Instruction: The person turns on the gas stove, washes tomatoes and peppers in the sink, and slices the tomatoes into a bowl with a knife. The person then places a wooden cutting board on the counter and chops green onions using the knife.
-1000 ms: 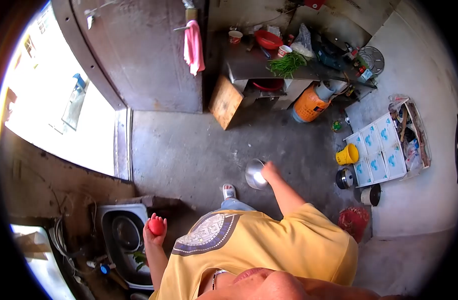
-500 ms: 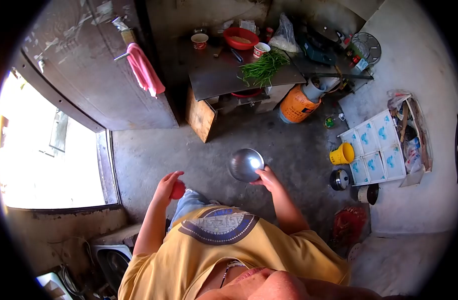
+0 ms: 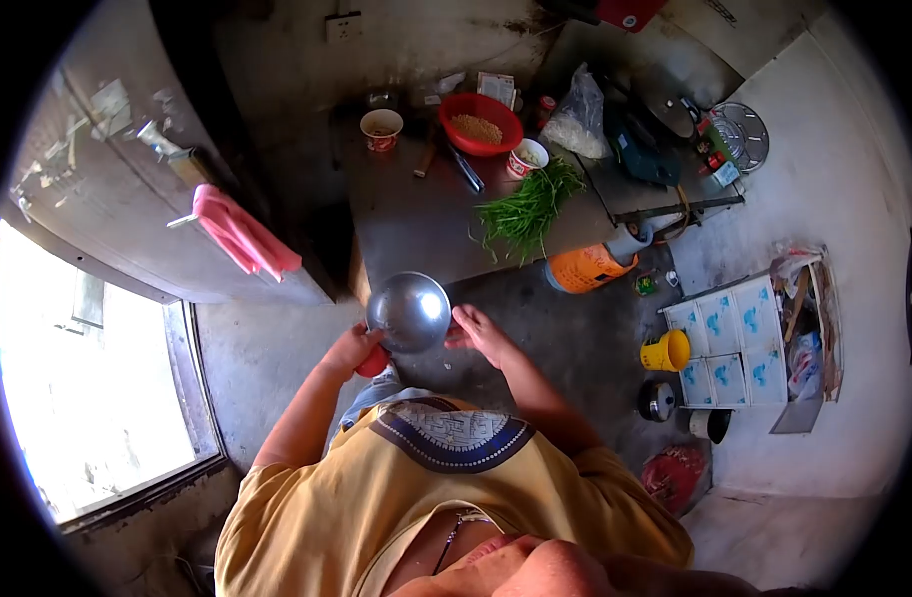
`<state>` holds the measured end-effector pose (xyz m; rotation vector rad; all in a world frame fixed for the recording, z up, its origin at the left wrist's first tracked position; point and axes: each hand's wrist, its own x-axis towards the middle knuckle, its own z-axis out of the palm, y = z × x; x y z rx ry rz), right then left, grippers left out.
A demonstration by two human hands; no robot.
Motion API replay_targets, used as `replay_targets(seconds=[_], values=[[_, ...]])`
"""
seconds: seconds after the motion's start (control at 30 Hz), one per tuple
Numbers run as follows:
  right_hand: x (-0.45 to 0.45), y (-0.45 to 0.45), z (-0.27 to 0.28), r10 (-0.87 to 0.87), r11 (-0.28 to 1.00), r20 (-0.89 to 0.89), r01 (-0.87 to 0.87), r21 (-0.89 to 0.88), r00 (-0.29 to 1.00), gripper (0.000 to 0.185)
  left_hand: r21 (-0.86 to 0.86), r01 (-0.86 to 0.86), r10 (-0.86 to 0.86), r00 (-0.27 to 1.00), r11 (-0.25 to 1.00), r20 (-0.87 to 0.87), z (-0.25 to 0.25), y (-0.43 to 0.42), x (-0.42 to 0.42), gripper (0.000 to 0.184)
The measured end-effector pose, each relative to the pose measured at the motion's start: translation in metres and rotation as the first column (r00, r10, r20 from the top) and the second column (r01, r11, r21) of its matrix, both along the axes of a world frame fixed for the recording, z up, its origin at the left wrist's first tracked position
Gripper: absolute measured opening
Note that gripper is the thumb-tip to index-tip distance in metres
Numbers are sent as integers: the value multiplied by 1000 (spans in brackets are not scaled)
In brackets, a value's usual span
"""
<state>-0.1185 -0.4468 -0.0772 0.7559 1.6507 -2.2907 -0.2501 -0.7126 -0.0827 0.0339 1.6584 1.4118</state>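
A shiny metal bowl (image 3: 408,312) is held up in front of my body, just short of the table edge. My left hand (image 3: 352,349) is closed at the bowl's left rim, and a red rounded thing (image 3: 373,362) shows beneath its fingers; the hand hides much of it, so its kind is unclear. On the other side, my right hand (image 3: 483,336) has its fingers stretched out beside the bowl's right rim, and I cannot tell whether they touch it. The bowl's inside looks bare and reflects bright light.
Ahead stands a dark table (image 3: 406,229) with green leafy stalks (image 3: 530,211), a red basin (image 3: 484,127) of grains, paper cups and a knife-like tool (image 3: 467,171). An orange gas cylinder (image 3: 585,269) is under its right end. A yellow bucket (image 3: 665,351) sits by a white cabinet (image 3: 729,343).
The metal bowl has moved left, from my right hand to my left hand. My right hand's fingers have opened from its rim. The table now appears closer.
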Motion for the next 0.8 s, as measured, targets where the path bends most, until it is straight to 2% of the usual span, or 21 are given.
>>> replay_targets(seconds=[0.03, 0.1, 0.2, 0.27, 0.33, 0.43, 0.5, 0.53, 0.57, 0.6, 0.63, 0.73, 0.8], values=[[-17, 13, -4, -25, 996, -8, 26, 80, 1000, 35, 11, -64, 63, 995, 998, 81, 2, 10, -13, 32], [-46, 39, -9, -73, 977, -8, 73, 203, 997, 32, 56, -146, 140, 986, 988, 95, -24, 31, -46, 29], [-90, 72, -2, -58, 986, 2, 57, 156, 998, 27, 74, -261, 251, 960, 963, 120, -53, 60, -81, 28], [-131, 99, -14, 0, 975, -55, 13, 222, 998, 23, 52, -334, 326, 937, 941, 126, -73, 80, -101, 28], [-183, 133, -31, 12, 964, -104, 16, 267, 995, 23, 13, -334, 330, 936, 943, 118, -75, 95, -114, 34], [-269, 174, -46, -108, 988, -81, 116, 100, 991, 25, -32, -369, 370, 921, 929, 122, -83, 115, -119, 39], [-322, 184, -61, 30, 954, -22, -22, 300, 999, 30, -46, -407, 409, 897, 912, 170, -73, 125, -120, 47], [-344, 182, -63, 87, 916, 10, -84, 391, 996, 33, -78, -439, 446, 885, 895, 132, -71, 131, -121, 48], [-360, 179, -68, 191, 694, -38, -108, 711, 981, 34, -110, -466, 476, 874, 878, 97, -70, 137, -119, 49], [-373, 175, -68, 305, 367, -43, -76, 927, 952, 35, -138, -492, 504, 861, 860, 67, -71, 143, -115, 50], [-387, 174, -68, 414, -12, -9, 15, 1000, 910, 37, -169, -533, 539, 842, 829, -15, -71, 152, -113, 47], [-427, 179, -70, 430, 207, 193, -304, 930, 882, 34, -199, -594, 599, 800, 779, -44, -49, 166, -105, 43], [-428, 179, -79, 472, 202, 125, -245, 948, 873, 30, -185, -608, 613, 789, 772, -35, -51, 171, -103, 43]])
